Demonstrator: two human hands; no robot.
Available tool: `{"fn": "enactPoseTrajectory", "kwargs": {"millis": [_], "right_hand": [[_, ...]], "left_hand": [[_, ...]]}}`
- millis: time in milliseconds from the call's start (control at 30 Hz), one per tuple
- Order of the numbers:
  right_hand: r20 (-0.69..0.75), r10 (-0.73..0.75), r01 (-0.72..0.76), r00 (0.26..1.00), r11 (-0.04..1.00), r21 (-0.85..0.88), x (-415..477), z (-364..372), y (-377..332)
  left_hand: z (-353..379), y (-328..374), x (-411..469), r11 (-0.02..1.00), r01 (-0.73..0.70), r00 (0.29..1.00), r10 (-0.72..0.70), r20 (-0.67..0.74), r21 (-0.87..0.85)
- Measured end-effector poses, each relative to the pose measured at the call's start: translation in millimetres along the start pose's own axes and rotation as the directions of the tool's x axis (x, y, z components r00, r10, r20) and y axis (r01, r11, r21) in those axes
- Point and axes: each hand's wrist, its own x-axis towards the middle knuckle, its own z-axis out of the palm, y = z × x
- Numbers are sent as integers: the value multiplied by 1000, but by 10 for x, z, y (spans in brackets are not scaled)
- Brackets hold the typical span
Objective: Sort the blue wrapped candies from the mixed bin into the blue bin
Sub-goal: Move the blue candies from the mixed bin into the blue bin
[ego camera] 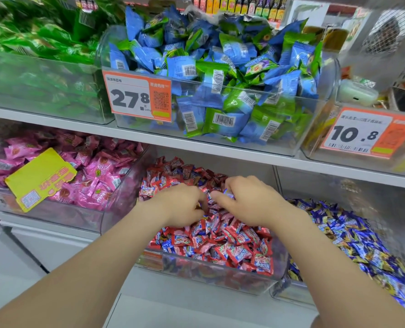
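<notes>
Hands (181, 205) (251, 200) curled among crinkly glossy red candies (232, 247), clear plastic mixed bin (220, 278)

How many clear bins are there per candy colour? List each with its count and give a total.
Green packets bin: 1
Blue-and-green packets bin: 1
Pink candy bin: 1
Mixed bin, mostly red: 1
Blue bin: 1
Top-right bin, contents unclear: 1
Total: 6 bins

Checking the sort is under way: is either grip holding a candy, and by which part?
The right grip seems to pinch a blue wrapped candy; which part is hidden. The left grip: cannot tell.
</notes>
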Motion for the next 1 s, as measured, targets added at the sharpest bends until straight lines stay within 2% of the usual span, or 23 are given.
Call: {"fn": "enactPoseTrajectory", "kwargs": {"millis": [67,167,267,400,600,667,833,933,1000], "right_hand": [[-77,27,-22,997,998,66,14,1,9],[-109,4,13,994,989,150,20,23,-14],[-52,-5,6,999,999,37,41,50,-128],[9,20,-19,1000,997,-79,201,175,-298],[61,49,-30,997,962,-271,339,278,-467],[78,83,-63,993,972,-227,376,284,-448],[41,189,-193,981,975,108,398,146,-301],[94,161,-171,982,979,108,332,161,-179],[149,81,-102,986,985,139,273,170,-133]], "left_hand": [[29,28,0,1000,-1,997,-1,75,22],[18,9,16,999,-22,998,25,61,-42],[-46,-60,-14,993,-1,1000,4,25,-119],[-153,-112,-107,968,75,986,-108,-126,-239],[-191,-208,-149,954,131,941,-206,-269,-271],[-189,-241,-133,963,166,927,-226,-299,-214],[-171,-221,73,951,275,864,-308,-398,-139],[-102,-171,278,965,253,859,-258,-442,-71],[-68,-125,401,972,236,858,-216,-466,-16]]}}
